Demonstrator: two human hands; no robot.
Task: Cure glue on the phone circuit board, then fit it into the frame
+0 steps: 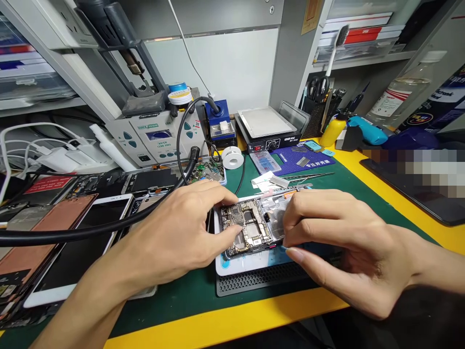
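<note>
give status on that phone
Both hands on the opened phone. Left hand across its exposed circuit board, right hand pinching its right end. Black hose runs behind left hand.

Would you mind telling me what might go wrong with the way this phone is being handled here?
The bare fingers of the left hand and right hand sit close to the exposed logic board of the open phone, so static or skin oils might harm it. The black hose running past the left hand might snag and jerk the phone.
</note>
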